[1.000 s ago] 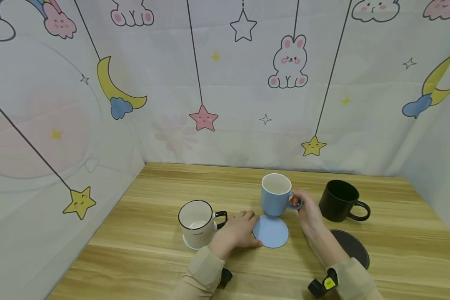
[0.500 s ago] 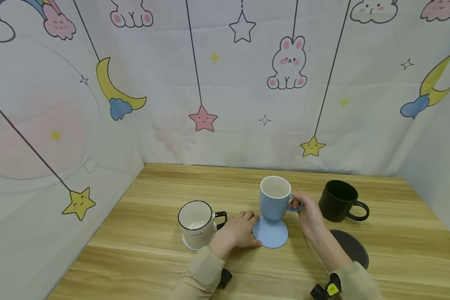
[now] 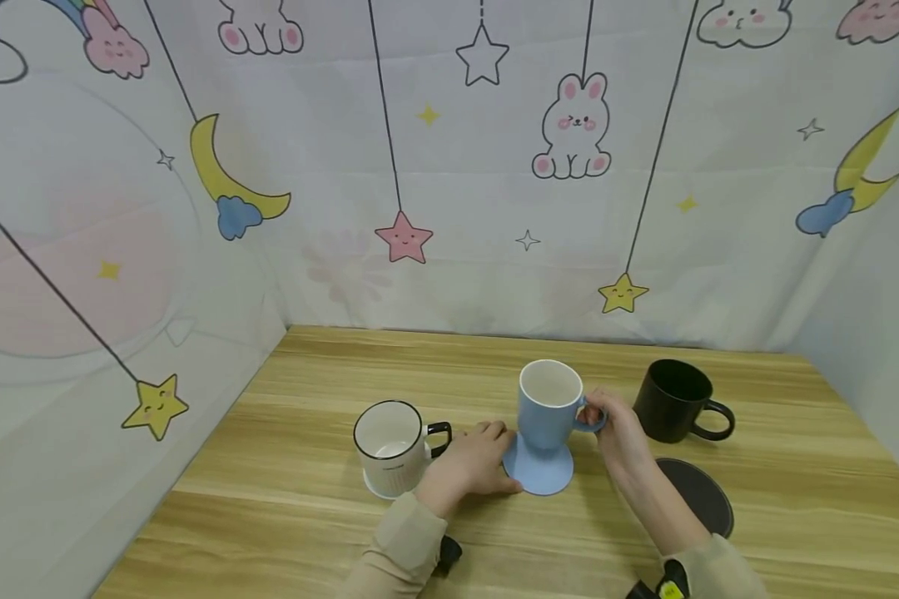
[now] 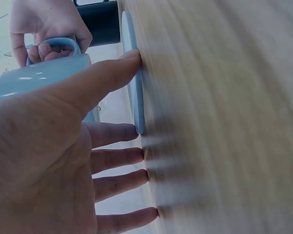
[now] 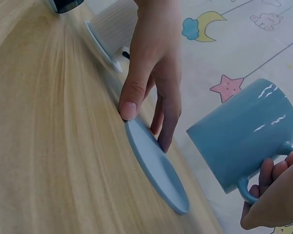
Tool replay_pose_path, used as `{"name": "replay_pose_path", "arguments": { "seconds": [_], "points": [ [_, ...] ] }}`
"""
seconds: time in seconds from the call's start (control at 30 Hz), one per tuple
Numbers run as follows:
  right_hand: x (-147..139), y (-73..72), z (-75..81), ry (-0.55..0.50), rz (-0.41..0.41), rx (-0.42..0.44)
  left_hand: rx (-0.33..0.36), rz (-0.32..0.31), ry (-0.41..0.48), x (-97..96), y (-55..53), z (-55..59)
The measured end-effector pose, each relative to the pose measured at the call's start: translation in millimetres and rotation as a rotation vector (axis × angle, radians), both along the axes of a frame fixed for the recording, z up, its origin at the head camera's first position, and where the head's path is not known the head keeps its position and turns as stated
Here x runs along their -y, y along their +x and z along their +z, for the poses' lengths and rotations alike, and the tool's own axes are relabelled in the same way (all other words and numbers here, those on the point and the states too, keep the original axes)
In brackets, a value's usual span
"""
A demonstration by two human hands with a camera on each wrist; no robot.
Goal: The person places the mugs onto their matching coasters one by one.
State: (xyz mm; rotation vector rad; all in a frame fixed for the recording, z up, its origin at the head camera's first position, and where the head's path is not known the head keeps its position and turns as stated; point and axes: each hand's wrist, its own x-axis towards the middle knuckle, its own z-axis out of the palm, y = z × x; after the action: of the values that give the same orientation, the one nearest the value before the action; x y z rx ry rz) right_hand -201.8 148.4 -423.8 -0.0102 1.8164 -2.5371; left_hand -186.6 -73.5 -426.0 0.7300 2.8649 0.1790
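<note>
My right hand grips the handle of a light blue mug, white inside and upright. In the right wrist view a gap shows between the mug and a round light blue coaster, so the mug hangs above it. The coaster lies flat on the wooden table. My left hand rests at its left side with straight, spread fingers. From the left wrist view, the thumb and forefinger of this hand touch the coaster's edge, while the other fingertips rest on the table.
Left of my left hand, a white mug with a black rim and handle stands on a white coaster. A black mug stands at the right, behind a dark round coaster. A patterned cloth hangs behind the table.
My right hand has brought the light blue mug nearer and slightly down, so it covers more of the light blue coaster in the head view. The left hand has stayed in place.
</note>
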Motion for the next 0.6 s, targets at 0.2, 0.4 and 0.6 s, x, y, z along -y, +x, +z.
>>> {"name": "replay_pose_path", "arguments": {
  "seconds": [0.2,0.4,0.6],
  "points": [
    [0.4,6.0,-2.9,-0.010,0.008,-0.009,-0.004,-0.003,0.005,1.3,0.4,-0.5],
    [0.5,10.9,-5.7,-0.003,0.023,-0.021,-0.009,-0.008,0.004,1.4,0.5,-0.6],
    [1.0,14.1,-7.3,0.012,0.033,-0.031,0.005,0.000,-0.001,0.9,0.2,-0.3]
  ]
}}
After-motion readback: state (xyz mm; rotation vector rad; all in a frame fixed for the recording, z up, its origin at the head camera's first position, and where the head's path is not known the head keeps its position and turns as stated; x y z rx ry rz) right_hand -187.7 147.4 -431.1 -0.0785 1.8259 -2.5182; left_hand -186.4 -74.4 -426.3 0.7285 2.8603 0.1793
